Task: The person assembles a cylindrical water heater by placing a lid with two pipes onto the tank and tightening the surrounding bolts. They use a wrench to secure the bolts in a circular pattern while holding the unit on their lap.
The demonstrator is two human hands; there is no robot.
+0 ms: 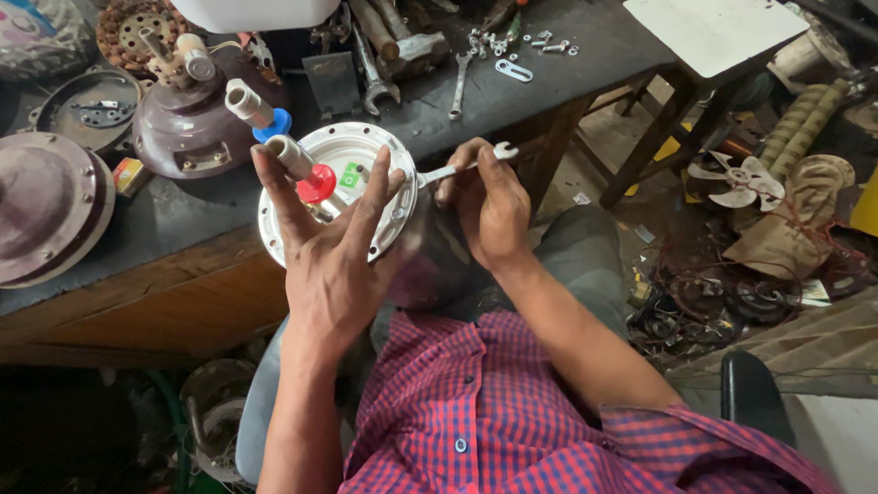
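Observation:
A round white fan motor housing (355, 146) with a shaft and a red sleeve (316, 183) rests on my lap against the bench edge. My left hand (331, 247) presses on its top face, fingers spread around the shaft. My right hand (492, 206) grips a small silver open-end spanner (462, 166) whose far end meets the housing's right rim.
The dark workbench (192, 206) carries brown fan motor housings (187, 123), a second shaft with a blue sleeve (272, 123), spanners (457, 87) and loose bolts (512, 46). A wooden stool (709, 37) stands at right, with fan parts and wire coils (732, 302) on the floor.

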